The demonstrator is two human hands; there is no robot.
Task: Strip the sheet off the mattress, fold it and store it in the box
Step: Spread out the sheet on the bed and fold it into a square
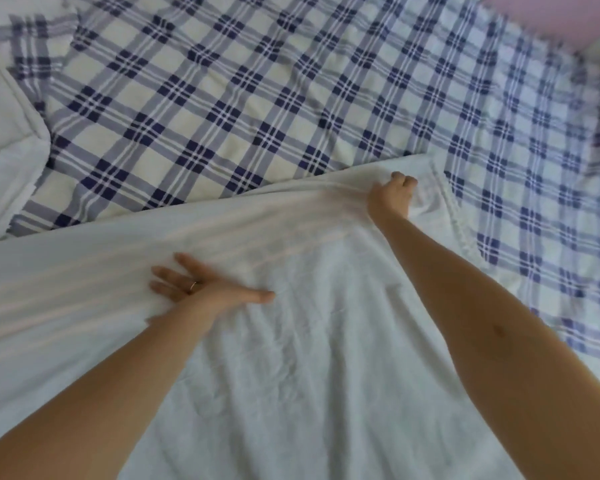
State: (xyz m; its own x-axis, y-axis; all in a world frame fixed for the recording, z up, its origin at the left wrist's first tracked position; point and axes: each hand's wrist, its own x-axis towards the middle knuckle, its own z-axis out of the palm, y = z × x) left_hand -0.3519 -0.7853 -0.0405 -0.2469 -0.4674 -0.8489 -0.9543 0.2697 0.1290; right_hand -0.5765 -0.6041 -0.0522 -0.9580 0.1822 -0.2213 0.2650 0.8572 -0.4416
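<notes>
A white sheet lies spread over the near half of the bed, its far edge folded over in long ridges. My right hand grips a far corner of the white sheet, fingers curled into the cloth. My left hand lies flat on the sheet with fingers spread, pressing on the folded ridge. Under and beyond the white sheet is a blue-and-white checked cover on the mattress. No box is in view.
White bedding is bunched at the far left of the bed. A pink surface shows at the top right, past the bed's edge. The right side of the view is blurred.
</notes>
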